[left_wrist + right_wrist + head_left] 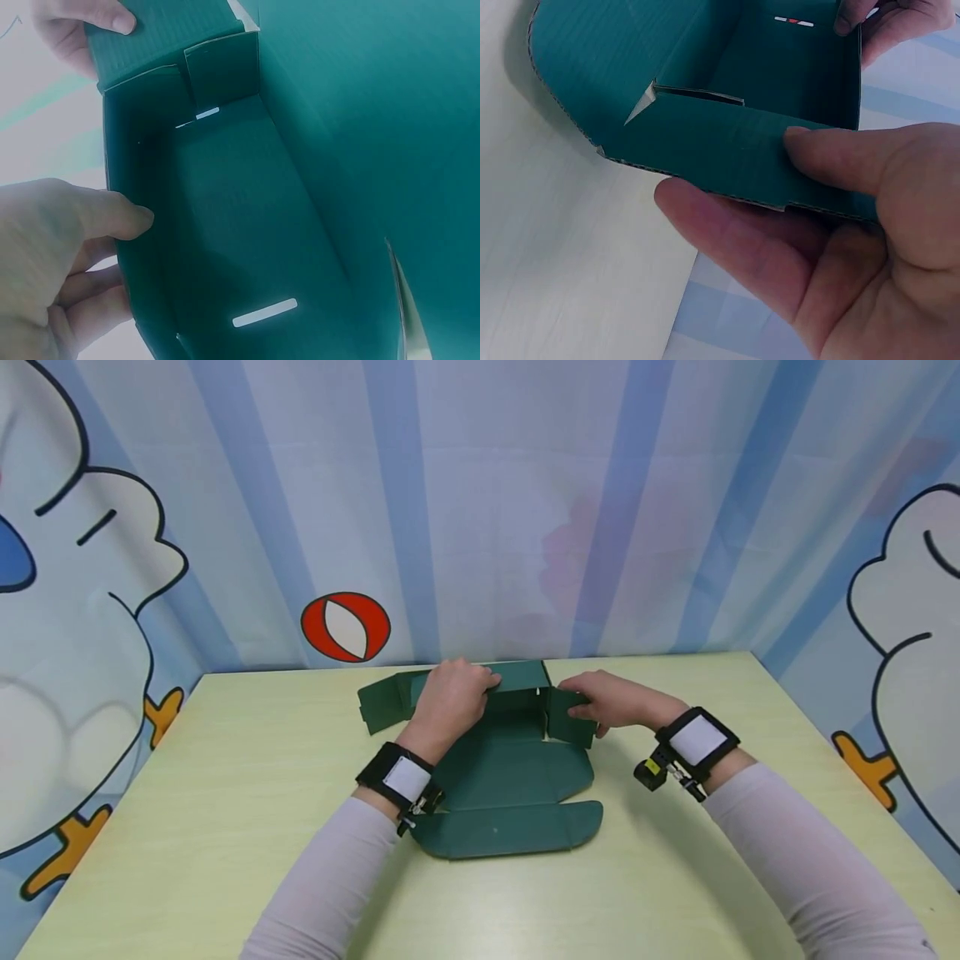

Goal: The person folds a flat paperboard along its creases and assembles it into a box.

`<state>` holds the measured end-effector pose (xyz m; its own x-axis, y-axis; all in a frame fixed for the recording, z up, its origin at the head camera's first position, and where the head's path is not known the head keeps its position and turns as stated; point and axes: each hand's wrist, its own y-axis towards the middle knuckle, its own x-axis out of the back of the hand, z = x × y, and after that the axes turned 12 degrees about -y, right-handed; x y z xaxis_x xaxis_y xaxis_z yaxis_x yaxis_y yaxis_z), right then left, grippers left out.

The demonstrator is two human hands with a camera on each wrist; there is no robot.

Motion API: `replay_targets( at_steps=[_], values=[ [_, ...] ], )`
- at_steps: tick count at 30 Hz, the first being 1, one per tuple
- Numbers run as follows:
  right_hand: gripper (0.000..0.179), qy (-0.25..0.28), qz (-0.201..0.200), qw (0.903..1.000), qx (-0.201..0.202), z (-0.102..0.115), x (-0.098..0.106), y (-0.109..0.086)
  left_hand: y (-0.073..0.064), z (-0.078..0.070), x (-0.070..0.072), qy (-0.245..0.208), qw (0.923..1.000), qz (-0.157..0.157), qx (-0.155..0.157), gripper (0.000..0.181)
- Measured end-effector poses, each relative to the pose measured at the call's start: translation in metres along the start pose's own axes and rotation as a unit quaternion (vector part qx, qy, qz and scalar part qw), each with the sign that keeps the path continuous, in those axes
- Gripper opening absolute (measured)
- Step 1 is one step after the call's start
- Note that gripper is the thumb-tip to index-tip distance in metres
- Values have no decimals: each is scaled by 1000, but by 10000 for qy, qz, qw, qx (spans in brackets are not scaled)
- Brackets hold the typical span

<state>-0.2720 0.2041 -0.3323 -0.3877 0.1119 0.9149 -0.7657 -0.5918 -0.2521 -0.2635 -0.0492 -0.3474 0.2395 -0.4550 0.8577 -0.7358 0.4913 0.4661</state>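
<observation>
A partly folded green cardboard box (pixel 498 772) stands near the back of the table, its lid panel (pixel 517 831) lying flat towards me. My left hand (pixel 452 702) grips the box's far wall, with the thumb inside and the fingers outside in the left wrist view. At the right end, my right hand (pixel 618 697) pinches a side flap (pixel 705 142) between thumb and fingers. This flap is folded outward over the end wall's inner tabs (pixel 221 71). On the left, another side flap (pixel 382 703) sticks out, untouched. A slot (pixel 265 313) shows in the box's floor.
The pale wooden table (pixel 225 827) reaches back to a striped blue and white curtain (pixel 487 510). Cartoon figures are printed on the side panels, and a red and white ball (pixel 346 627) is on the backdrop. Each wrist wears a strapped camera (pixel 651 772).
</observation>
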Motion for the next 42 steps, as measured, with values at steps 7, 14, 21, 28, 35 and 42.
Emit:
replay_targets(
  at_steps=[7, 14, 21, 28, 35, 42],
  values=[
    [52, -32, 4, 9999, -133, 7, -4, -1, -1, 0, 1, 39, 10000, 3, 23, 19],
    [48, 173, 31, 9997, -143, 16, -9, -4, -1, -1, 2, 56, 10000, 27, 10, 20],
    [61, 1227, 614, 9904, 169, 16, -4, -8, -1, -3, 4, 115, 9998, 149, 9, 22],
    [50, 767, -90, 9965, 330, 11, -9, -1, -1, -4, 5, 131, 9997, 196, 80, 21],
    [60, 276, -975, 9947, -180, 10, -25, 10, 1, -6, 4, 161, 9996, 206, 92, 20],
    [97, 544, -1824, 9808, -424, 20, -43, 21, 0, -8, 5, 112, 9995, 257, 115, 20]
  ],
)
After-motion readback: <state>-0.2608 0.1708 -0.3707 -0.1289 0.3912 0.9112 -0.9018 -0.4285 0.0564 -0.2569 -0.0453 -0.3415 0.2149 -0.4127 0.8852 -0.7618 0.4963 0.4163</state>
